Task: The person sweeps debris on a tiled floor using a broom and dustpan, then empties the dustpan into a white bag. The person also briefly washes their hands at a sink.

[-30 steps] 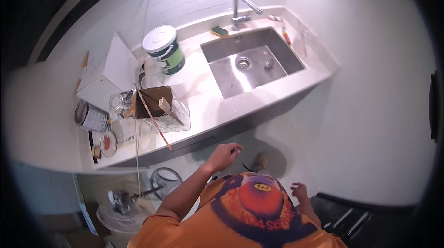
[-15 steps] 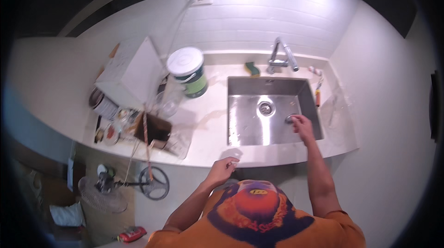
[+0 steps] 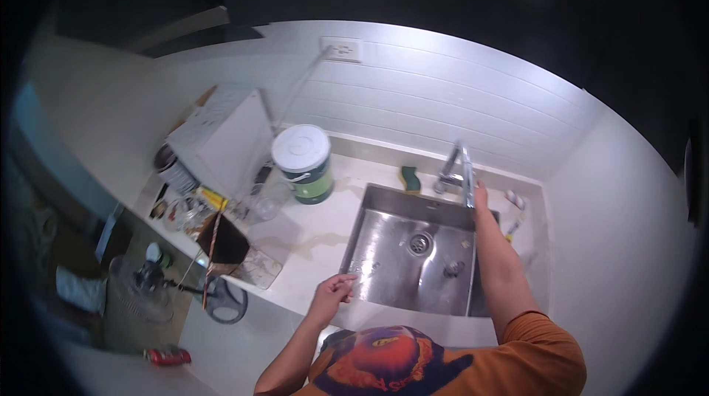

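Observation:
My right arm reaches over the sink's right side, and my right hand point(image 3: 481, 197) is at the chrome faucet point(image 3: 467, 171), beside its spout. Its fingers are mostly hidden, so their grip does not show. A small dark round piece, perhaps a drain stopper point(image 3: 453, 269), lies on the floor of the stainless steel sink point(image 3: 395, 278), to the right of the drain point(image 3: 419, 244). My left hand point(image 3: 334, 295) hovers by the sink's front left corner with its fingers curled together. Whatever may be between those fingertips cannot be made out.
A green and yellow sponge point(image 3: 410, 180) lies behind the sink. To the left stand a lidded paint bucket point(image 3: 302, 163), a white box point(image 3: 225, 138) and a dark open container point(image 3: 224, 242) among clutter. A paint roller point(image 3: 515, 219) rests along the right side.
My right hand has left the dark round piece in the sink and moved up to the faucet. My left hand stays near the front left corner. The whole view has tilted and shifted.

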The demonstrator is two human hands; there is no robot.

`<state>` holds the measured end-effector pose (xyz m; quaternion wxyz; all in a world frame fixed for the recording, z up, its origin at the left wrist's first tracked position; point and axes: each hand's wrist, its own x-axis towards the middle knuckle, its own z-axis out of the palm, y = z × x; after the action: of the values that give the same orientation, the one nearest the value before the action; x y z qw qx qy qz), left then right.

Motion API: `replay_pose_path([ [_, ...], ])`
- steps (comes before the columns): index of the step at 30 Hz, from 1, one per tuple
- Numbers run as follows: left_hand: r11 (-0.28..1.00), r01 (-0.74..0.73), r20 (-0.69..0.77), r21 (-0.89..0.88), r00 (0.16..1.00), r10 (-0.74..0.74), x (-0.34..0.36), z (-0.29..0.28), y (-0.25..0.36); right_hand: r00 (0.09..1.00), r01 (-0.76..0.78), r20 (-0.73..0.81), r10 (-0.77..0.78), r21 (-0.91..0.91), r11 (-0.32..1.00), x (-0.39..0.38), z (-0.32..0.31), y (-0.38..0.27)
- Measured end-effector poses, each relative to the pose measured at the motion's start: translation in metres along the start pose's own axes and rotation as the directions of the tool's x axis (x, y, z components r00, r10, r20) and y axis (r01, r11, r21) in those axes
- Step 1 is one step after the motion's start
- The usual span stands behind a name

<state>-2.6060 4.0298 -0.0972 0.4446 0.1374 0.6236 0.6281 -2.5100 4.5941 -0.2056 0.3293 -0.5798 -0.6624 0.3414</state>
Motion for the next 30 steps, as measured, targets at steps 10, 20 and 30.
replay_pose_path([
  [10,0.991,0.054,0.242,-0.125,0.97,-0.023,0.096,0.123,0.006,0.907,-0.321,0.376,0.189,0.329,0.888,0.037,0.013,0.015],
  [20,0.918,0.207,0.157,-0.338,0.974,-0.162,0.245,0.258,-0.047,0.822,-0.339,0.569,0.026,0.451,0.825,-0.234,-0.053,-0.035],
  [30,0.982,-0.188,0.241,0.019,0.954,0.178,0.225,0.293,-0.057,0.813,-0.502,0.572,-0.111,0.784,0.365,-0.159,-0.053,0.007],
])
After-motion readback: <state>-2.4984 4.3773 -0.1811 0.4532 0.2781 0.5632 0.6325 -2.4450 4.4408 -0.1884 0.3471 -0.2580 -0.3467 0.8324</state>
